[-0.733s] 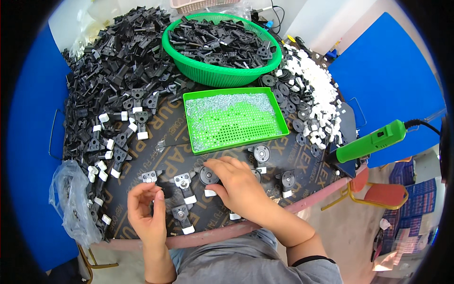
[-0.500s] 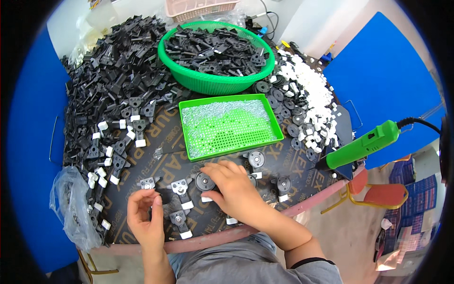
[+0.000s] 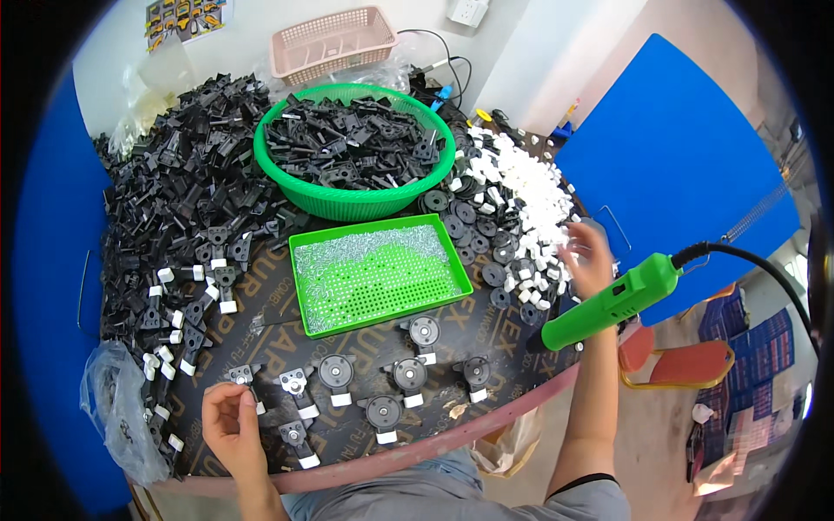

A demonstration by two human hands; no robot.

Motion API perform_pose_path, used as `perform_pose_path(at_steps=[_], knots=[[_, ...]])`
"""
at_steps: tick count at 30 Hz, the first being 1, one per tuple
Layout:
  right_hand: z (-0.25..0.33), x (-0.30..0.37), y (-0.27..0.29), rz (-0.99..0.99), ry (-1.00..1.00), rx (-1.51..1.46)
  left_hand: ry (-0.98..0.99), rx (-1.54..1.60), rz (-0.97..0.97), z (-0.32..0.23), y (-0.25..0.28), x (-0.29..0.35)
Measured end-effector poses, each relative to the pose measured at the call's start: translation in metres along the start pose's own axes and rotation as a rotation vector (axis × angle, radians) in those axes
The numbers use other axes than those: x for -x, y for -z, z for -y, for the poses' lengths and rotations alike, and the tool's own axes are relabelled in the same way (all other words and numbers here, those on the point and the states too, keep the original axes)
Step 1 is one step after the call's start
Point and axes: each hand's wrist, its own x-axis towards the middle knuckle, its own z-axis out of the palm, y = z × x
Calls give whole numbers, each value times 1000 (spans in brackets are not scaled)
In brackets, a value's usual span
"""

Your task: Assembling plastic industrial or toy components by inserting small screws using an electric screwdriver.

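Note:
My left hand [image 3: 230, 427] is closed at the front left of the table, thumb and fingertips together. Its fingertips are beside a black bracket [image 3: 245, 374] with a white end cap; what they pinch, if anything, is too small to make out. My right hand [image 3: 592, 260], slightly blurred, reaches to the right edge of the pile of white caps [image 3: 537, 187], fingers apart. Before me lie several brackets topped with round black discs, among them one disc [image 3: 336, 371]. Two brackets without discs, one bracket [image 3: 294, 382] and another bracket [image 3: 295, 436], lie left of them.
A green power screwdriver [image 3: 612, 304] hangs on its cable in front of my right forearm. Mid-table sits a green tray [image 3: 309, 322] with small silver screws, behind it a green basin [image 3: 339, 207] of black parts. A black heap [image 3: 187, 165] fills the left; loose discs [image 3: 479, 239] lie right.
My right hand has left the disc on a bracket and moved far right to the white caps. My left hand stays by the leftmost bracket, fingers drawn closer together. The view has shifted.

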Motion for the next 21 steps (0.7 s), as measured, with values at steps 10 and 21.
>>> perform_pose_path(at_steps=[10,21], knots=[[32,-80,-128,740,432,183,50,-3,-59,14,5,-8],[4,-68,-135,524,409,188,44,-8,-17,8,-2,-9]])
